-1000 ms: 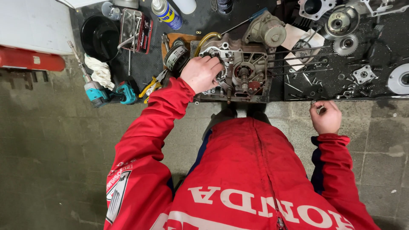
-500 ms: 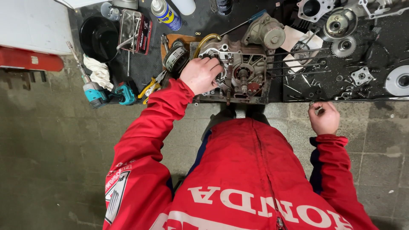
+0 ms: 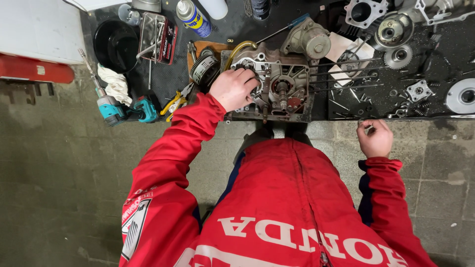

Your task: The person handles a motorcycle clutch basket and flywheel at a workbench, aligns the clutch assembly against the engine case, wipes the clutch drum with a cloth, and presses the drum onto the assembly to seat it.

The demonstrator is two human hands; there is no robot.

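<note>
Little has shifted: left hand (image 3: 233,89) rests spread on the ribbed metal engine case (image 3: 277,86); right hand (image 3: 376,140) curled shut.

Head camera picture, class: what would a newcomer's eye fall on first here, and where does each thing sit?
First, the red sleeves and suit fill the lower half. Next, the opened engine case at the middle of the black mat, with the left hand resting on its left side. The right hand sits closed at the mat's near edge, seemingly pinching something small, while the teal cordless drill lies to the left.
</note>
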